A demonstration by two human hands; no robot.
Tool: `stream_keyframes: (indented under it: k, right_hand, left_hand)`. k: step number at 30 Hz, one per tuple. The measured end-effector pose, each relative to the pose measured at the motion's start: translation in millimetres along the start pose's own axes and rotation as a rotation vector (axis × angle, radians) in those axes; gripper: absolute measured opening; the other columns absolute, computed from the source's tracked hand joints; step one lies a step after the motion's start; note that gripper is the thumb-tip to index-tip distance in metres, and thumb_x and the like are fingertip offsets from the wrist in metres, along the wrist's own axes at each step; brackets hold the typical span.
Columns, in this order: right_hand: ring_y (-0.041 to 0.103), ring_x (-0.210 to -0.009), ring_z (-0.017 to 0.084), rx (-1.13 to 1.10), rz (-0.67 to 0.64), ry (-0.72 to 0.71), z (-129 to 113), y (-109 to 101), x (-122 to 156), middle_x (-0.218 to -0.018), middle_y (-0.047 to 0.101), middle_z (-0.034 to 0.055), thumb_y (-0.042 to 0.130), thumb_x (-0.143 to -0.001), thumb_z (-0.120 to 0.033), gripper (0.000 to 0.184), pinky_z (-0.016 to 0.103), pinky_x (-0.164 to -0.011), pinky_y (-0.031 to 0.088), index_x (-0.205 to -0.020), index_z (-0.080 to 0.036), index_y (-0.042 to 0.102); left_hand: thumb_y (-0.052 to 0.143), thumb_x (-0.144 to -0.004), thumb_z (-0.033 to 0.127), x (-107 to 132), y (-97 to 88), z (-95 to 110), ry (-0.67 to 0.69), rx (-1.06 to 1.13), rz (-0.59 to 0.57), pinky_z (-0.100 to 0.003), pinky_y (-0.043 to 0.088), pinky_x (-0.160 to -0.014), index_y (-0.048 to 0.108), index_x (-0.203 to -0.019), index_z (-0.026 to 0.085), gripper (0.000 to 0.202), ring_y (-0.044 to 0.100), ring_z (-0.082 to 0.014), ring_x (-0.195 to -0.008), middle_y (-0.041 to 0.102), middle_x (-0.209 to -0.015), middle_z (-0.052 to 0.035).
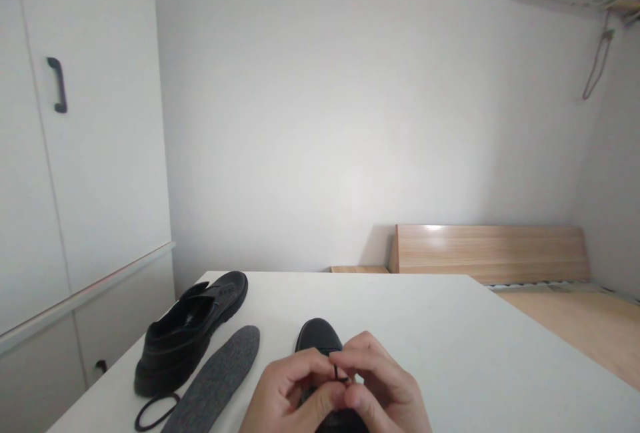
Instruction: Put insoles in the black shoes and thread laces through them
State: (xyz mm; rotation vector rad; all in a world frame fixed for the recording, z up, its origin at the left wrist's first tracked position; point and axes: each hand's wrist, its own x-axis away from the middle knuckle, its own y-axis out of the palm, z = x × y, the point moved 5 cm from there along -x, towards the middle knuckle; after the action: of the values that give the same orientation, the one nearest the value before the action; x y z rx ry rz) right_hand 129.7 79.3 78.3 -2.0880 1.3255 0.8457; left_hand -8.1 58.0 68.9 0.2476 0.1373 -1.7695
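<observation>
A black shoe [318,335] stands on the white table in front of me, its toe pointing away. My two hands cover most of its middle. Between my fingertips runs a thin black shoelace [336,371]. My left hand [295,393] pinches it with thumb and forefinger from the left. From the right, my right hand [385,383] closes on it too, and the thumbs nearly meet. Where the lace enters the shoe is hidden behind my fingers.
Left on the white table [400,306] lies another black shoe [173,343]. Beside it are a dark grey insole [217,379] and a looped black lace [140,419]. A white cabinet [110,119] stands at the left, a wooden bed headboard [490,249] behind at right.
</observation>
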Motion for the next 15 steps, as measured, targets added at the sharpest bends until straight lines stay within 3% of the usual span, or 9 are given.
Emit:
stream_keyframes:
  k: [6,9,11,13,15]
  right_hand:
    - [0.063,-0.078,0.016,0.115,0.076,-0.089,2,-2,6,-0.087,0.065,0.0032,0.074,-0.087,-0.024,0.019,0.025,-0.068,0.052,-0.103,-0.035,0.076]
    - [0.060,-0.073,0.014,0.099,0.181,-0.014,5,-6,10,-0.084,0.062,0.0017,0.071,-0.089,-0.028,0.006,0.026,-0.065,0.050,-0.091,-0.032,0.076]
    - [0.060,-0.073,0.015,0.101,0.233,0.020,6,-10,10,-0.083,0.060,0.0016,0.070,-0.090,-0.032,0.007,0.027,-0.067,0.049,-0.087,-0.030,0.076]
    - [0.060,-0.078,0.016,0.132,0.229,0.008,5,-14,7,-0.084,0.060,0.0020,0.069,-0.091,-0.033,0.010,0.028,-0.072,0.049,-0.085,-0.029,0.075]
    - [0.060,-0.081,0.017,0.167,0.141,-0.040,5,-15,4,-0.086,0.060,0.0026,0.070,-0.090,-0.035,0.008,0.028,-0.074,0.049,-0.086,-0.028,0.075]
  left_hand:
    - [0.070,-0.083,0.054,-7,-6.3,0,0.066,-0.112,-0.043,-0.026,0.042,-0.077,0.074,-0.073,0.017,0.038,0.055,-0.0168,-0.079,0.063,-0.078,-0.0021]
    - [0.073,-0.081,0.054,-12,-2.8,-1,0.022,-0.041,-0.079,-0.025,0.041,-0.075,0.074,-0.069,0.016,0.040,0.054,-0.0156,-0.077,0.063,-0.074,-0.0010]
    - [0.074,-0.081,0.051,-16,-2.4,0,-0.016,0.010,-0.068,-0.024,0.042,-0.076,0.076,-0.075,0.016,0.035,0.057,-0.0157,-0.077,0.066,-0.074,-0.0013]
    - [0.076,-0.080,0.045,-21,-4.7,-1,-0.065,0.045,-0.032,-0.024,0.044,-0.076,0.077,-0.083,0.016,0.029,0.060,-0.0156,-0.077,0.070,-0.075,-0.0020]
    - [0.076,-0.079,0.038,-26,-8.0,-1,-0.088,-0.003,-0.012,-0.023,0.046,-0.072,0.076,-0.085,0.016,0.023,0.062,-0.0150,-0.073,0.072,-0.075,-0.0023]
